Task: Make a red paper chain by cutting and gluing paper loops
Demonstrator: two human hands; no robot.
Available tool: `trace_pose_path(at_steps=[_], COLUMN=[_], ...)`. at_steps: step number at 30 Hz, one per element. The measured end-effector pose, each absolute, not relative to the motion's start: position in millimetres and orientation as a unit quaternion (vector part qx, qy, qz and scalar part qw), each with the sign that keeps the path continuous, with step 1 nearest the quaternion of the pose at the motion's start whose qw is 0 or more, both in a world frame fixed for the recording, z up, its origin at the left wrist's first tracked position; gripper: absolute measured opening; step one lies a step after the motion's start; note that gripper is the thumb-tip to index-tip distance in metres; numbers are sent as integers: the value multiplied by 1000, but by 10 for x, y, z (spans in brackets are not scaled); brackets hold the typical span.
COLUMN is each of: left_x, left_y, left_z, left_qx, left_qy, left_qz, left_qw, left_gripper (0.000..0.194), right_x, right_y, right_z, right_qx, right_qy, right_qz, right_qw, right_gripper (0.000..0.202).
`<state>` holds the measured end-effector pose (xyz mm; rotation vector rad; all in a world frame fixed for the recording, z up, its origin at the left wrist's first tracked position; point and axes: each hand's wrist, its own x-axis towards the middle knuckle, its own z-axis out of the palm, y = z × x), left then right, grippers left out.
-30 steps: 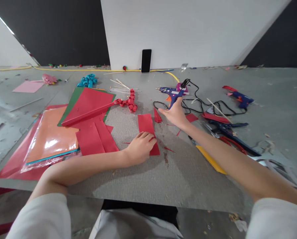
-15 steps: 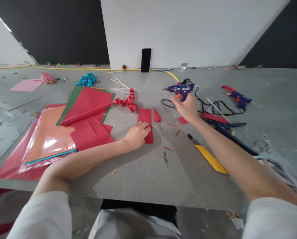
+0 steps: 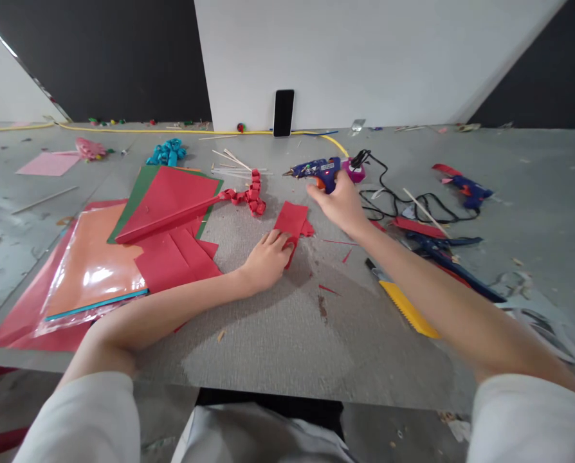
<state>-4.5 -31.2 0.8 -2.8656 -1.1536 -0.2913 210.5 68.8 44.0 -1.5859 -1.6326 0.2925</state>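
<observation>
My right hand (image 3: pixel 338 200) is wrapped round the handle of a blue hot glue gun (image 3: pixel 319 168) with an orange trigger. A small red light glows on the gun, and its nozzle points left above the table. My left hand (image 3: pixel 271 257) has its fingers curled over the lower part of a red paper piece (image 3: pixel 292 217), which lies tilted on the table. A folded red scrap (image 3: pixel 307 227) shows at the paper's right edge. Beyond my left hand lies a red paper chain (image 3: pixel 253 196), joined to a rolled red stick.
Coloured sheets and an orange pack (image 3: pixel 99 257) cover the left. A yellow utility knife (image 3: pixel 408 307) lies near my right forearm. Black cords, a second blue glue gun (image 3: pixel 471 190) and dark pliers-like tools (image 3: pixel 454 260) are on the right. A phone (image 3: pixel 283 112) leans against the wall.
My right hand has drawn the glue gun left, uncovering a magenta item behind it. Under my left hand the red paper has turned, its far end swinging right toward the folded scrap.
</observation>
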Motion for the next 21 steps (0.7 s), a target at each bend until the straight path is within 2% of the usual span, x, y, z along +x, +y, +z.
trace_pose_path(at_steps=[2,5,7,11,14,21], left_x=[-27,14,42,67,53,3], left_y=[-400,-627,-785,-966,-982,-1014], left_z=[39,-8,-92,-219,-192,-47], left_qx=[-918,-908,-897,-890,-892,-891], left_qy=[-384,-405,-422,-435,-436,-437], left_qz=[-83,-69,-74,-75,-69,-73], left_qw=[45,79,109,109,97,96], left_gripper=[31,29,34,58,58,56], right_x=[2036,1985,1986,2039,2081,2129], right_y=[655,569,510,439,416,322], right_z=[392,302,261,241,219,102], right_qx=[-631,-612,-596,-564,-517,-495], right_qy=[-648,-672,-692,-735,-779,-806], right_qz=[105,106,109,104,107,85], right_qw=[414,403,392,362,339,315], right_gripper=[45,47,46,42,37,44])
